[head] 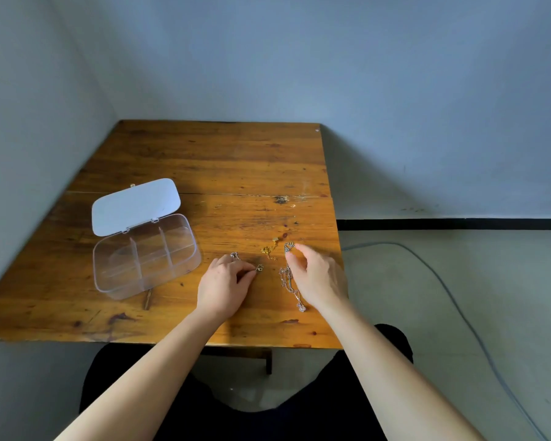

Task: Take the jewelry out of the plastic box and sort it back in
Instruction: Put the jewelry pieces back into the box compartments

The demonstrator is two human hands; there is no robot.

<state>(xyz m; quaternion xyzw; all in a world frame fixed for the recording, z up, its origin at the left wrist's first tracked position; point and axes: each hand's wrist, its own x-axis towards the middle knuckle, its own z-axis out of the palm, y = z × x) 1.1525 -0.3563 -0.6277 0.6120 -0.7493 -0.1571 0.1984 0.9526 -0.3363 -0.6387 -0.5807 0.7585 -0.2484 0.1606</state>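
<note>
Plastic box (147,256) lies open and looks empty, lid (136,205) flipped back, well to the left of both hands on the wooden table (204,160). All jewelry seems to be out, so sorting back in looks like the next stage.

Left hand (225,283) lies low on the wood, fingertips pressed together at a small clasp piece (259,267); can't tell if it is actually pinched or only touched. Another silver bit (234,255) peeks out behind its knuckles.

Right hand (315,278) hovers, thumb and forefinger closing on the top end of the silver chain (290,281), which trails back under the palm toward the wrist.

Gold chain (269,251) sits between the two grips, just beside the right fingertips.

Advice: lift each piece by one end, slowly, so links don't snag the neighbours; keep chains apart. Risk: the silver chain looks bunched and may tangle. Table edge is close on the right, with a cable (458,300) on the floor beyond it.
</note>
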